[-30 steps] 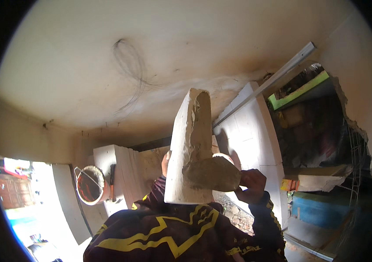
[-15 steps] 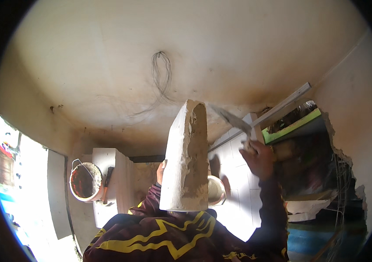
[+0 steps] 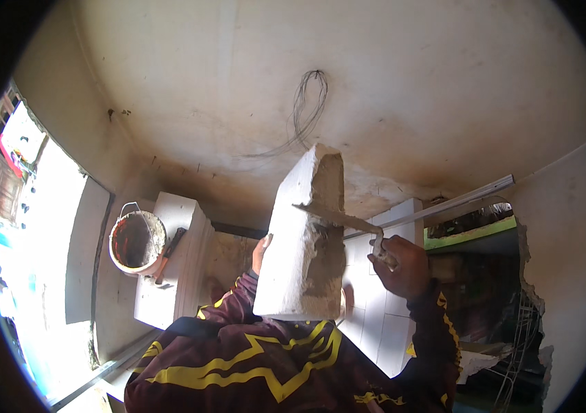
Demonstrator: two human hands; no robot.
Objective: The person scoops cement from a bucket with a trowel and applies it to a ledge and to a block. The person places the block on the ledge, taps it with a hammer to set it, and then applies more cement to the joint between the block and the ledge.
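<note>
While the right hand (image 3: pixel 403 267) clenches a trowel (image 3: pixel 345 219), the left hand (image 3: pixel 261 255) grasps the block (image 3: pixel 289 261) mid-frame — white, its right face rough and grey.

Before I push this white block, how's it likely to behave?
The white block seems stiff, its broad face unbent. Its ragged edge suggests it may chip. With the left hand at one side, it might tilt.

Building site, indoors | broken-edged wall (image 3: pixel 560 282) | stacked white blocks (image 3: pixel 172 224) | bucket (image 3: pixel 126 239) | trowel (image 3: pixel 338 217)
</note>
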